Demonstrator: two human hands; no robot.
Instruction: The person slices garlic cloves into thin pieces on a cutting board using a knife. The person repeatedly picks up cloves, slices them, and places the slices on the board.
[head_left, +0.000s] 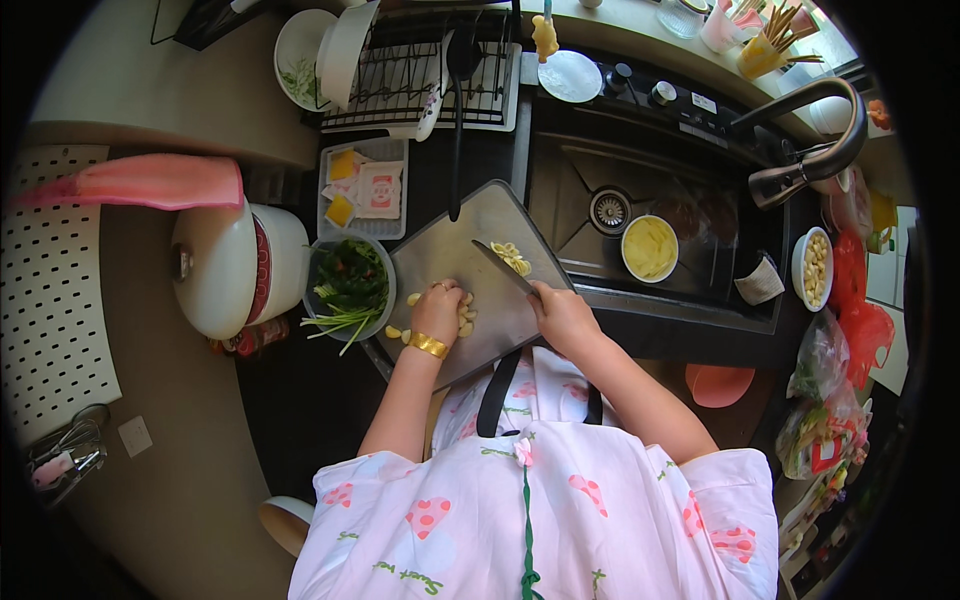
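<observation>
A metal cutting board lies turned at an angle before me. On it, my right hand is closed around the handle of a kitchen knife. The blade touches or lies just beside a small pile of sliced garlic. My left hand, with a gold bracelet at its wrist, is lowered among several peeled garlic cloves at the board's left side. Its fingertips are turned down, so I cannot tell whether they grip a clove. A plastic bowl of chopped greens and stalks stands just left of the board.
At right, the sink holds a bowl of pale slices; beyond it stands a white bowl of peeled cloves. A black long-handled utensil overhangs the board's far edge. A rice cooker and a packet tray stand left.
</observation>
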